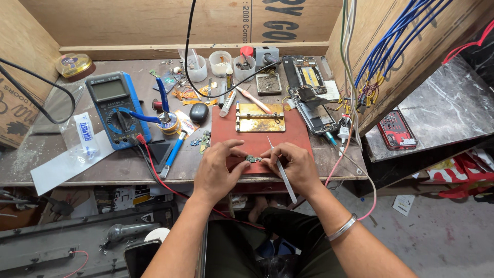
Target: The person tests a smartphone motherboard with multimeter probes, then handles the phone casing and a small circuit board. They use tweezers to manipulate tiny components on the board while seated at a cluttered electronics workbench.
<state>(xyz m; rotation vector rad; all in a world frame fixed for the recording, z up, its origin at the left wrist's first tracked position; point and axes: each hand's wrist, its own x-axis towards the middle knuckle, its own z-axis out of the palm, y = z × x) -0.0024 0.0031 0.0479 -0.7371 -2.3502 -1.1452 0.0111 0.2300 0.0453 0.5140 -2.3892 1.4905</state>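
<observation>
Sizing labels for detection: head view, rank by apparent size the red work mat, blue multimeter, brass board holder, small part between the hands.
1. red work mat
2. blue multimeter
3. brass board holder
4. small part, pinched between the left hand and right hand

All lie on one bench, so the order looks safe.

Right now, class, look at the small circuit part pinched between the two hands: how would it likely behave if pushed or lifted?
The small circuit part looks thin and tiny, so probably very light and easily flicked across the red mat. Left hand and right hand both pinch it, suggesting it slips easily. It looks delicate, likely fragile.
</observation>
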